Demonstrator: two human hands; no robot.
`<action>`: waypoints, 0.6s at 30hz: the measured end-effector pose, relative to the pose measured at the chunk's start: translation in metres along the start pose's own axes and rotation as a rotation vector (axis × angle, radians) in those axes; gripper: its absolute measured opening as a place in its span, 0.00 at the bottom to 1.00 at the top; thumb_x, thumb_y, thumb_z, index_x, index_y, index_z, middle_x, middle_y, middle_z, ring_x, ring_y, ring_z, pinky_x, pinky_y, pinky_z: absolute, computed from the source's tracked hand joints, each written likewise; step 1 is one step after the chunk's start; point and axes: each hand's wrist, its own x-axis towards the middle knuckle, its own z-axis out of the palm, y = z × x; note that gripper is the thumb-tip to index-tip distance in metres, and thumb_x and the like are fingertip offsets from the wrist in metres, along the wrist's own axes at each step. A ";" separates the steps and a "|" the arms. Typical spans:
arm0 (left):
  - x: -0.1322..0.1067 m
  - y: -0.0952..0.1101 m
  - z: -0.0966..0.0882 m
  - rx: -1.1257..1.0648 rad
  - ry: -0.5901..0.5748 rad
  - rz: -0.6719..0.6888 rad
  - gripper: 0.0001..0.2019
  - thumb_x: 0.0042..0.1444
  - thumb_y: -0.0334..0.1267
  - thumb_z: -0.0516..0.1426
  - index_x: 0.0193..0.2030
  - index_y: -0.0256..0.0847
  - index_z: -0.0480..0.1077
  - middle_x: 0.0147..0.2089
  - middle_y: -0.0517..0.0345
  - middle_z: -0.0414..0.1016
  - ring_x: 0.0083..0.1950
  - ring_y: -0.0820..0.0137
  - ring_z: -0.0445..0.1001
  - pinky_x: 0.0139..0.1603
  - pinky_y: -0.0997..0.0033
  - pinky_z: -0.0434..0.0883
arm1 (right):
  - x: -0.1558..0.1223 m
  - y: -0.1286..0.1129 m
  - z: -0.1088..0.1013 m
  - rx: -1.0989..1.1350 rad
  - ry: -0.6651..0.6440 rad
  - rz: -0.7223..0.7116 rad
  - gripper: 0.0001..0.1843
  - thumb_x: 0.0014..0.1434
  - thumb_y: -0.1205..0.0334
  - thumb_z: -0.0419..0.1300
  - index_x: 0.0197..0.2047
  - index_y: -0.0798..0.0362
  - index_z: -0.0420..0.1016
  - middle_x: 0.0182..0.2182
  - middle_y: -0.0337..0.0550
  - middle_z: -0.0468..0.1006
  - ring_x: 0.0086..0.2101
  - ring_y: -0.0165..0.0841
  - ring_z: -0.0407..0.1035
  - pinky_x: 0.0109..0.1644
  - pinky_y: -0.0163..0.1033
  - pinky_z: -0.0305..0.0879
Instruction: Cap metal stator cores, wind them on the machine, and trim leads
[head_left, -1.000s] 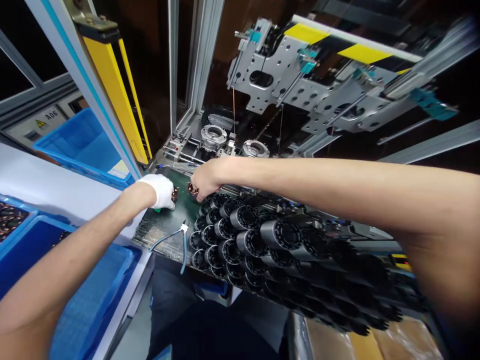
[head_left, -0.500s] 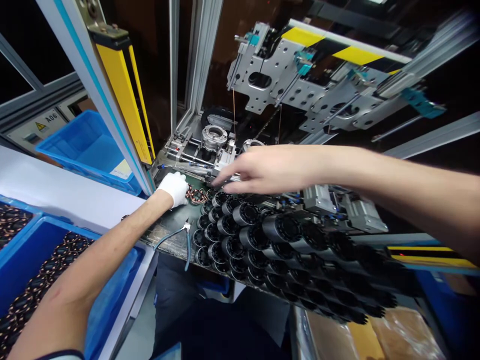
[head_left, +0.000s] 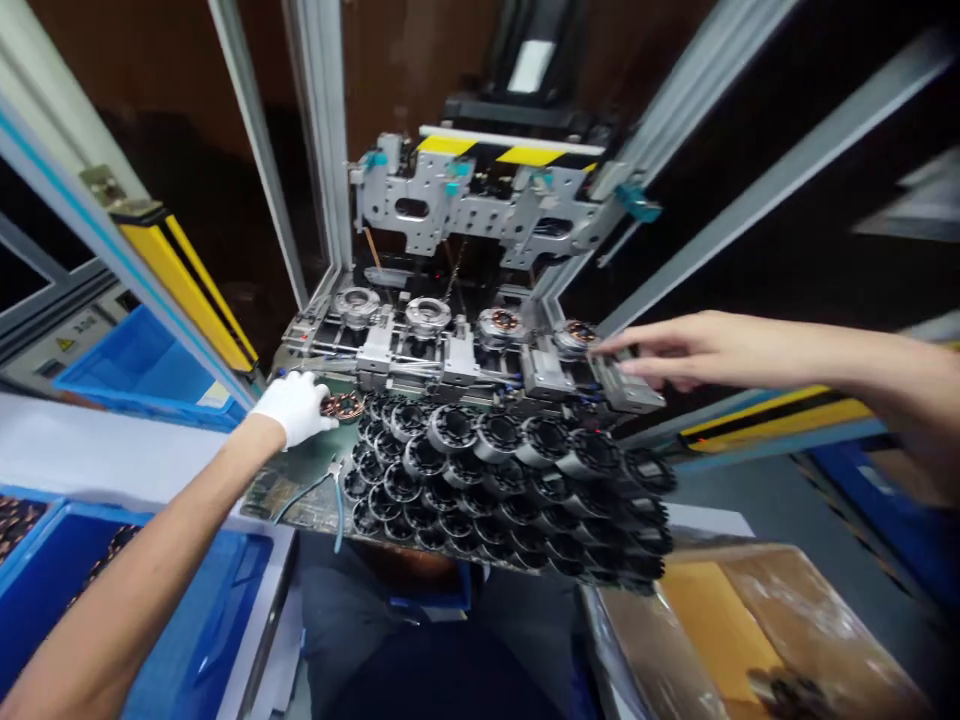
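The left hand [head_left: 296, 408], in a white glove, has its fingers bent at the copper coils [head_left: 346, 406] — I cannot tell if it is pinching one. These coils are on the far left of the table [head_left: 296, 465], just left of the stacked black rings [head_left: 454, 430]. The right hand [head_left: 675, 350] is bare, with its fingers stretched out and a bit spread. It points left at the last round holder [head_left: 576, 348] — I cannot tell if they touch. That holder has a copper coil [head_left: 579, 331] in it. Blue pliers [head_left: 339, 505] lie near the left hand.
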 end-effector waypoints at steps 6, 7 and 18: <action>0.011 0.058 -0.160 0.048 0.232 0.295 0.29 0.80 0.63 0.56 0.73 0.46 0.79 0.71 0.45 0.79 0.70 0.48 0.78 0.73 0.53 0.72 | 0.050 0.051 0.000 -0.048 0.132 0.212 0.25 0.82 0.61 0.58 0.75 0.61 0.79 0.45 0.56 0.90 0.38 0.38 0.83 0.54 0.43 0.76; 0.023 0.075 -0.181 0.050 0.270 0.325 0.30 0.80 0.63 0.55 0.73 0.46 0.79 0.71 0.45 0.79 0.70 0.48 0.78 0.73 0.53 0.72 | 0.059 0.056 0.003 -0.059 0.148 0.240 0.25 0.82 0.62 0.59 0.75 0.62 0.78 0.45 0.55 0.90 0.38 0.38 0.83 0.55 0.43 0.77; 0.207 0.224 -0.217 0.128 0.116 0.397 0.31 0.74 0.56 0.64 0.77 0.43 0.79 0.76 0.39 0.77 0.76 0.44 0.75 0.72 0.50 0.77 | 0.083 0.093 0.031 -0.057 0.277 0.241 0.20 0.81 0.47 0.67 0.64 0.52 0.83 0.60 0.51 0.85 0.57 0.44 0.81 0.66 0.57 0.80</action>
